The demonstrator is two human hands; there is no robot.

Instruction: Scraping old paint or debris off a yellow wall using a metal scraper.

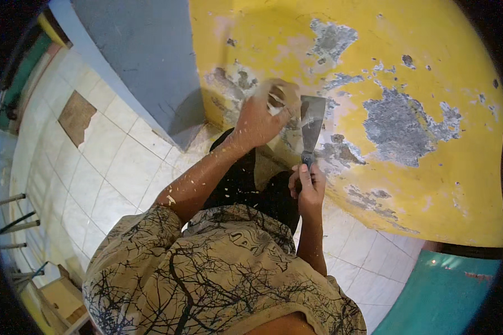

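Blur smears the left hand (pixel 264 116), so whether its fingers hold anything cannot be told. The right hand (pixel 309 184) hides most of the handle of the scraper (pixel 313 118). Below and right of that hand, a teal thing (pixel 447 293) is cut off by the edge. Far left of both hands, rods (pixel 22 225) run out at the dark rim, their whole hidden.

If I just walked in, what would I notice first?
Probably the yellow wall at upper right, with rough grey patches where its paint is gone. In front of it, the right grip holds a scraper, blade up. On the left, a brown patch breaks the white floor tiles.
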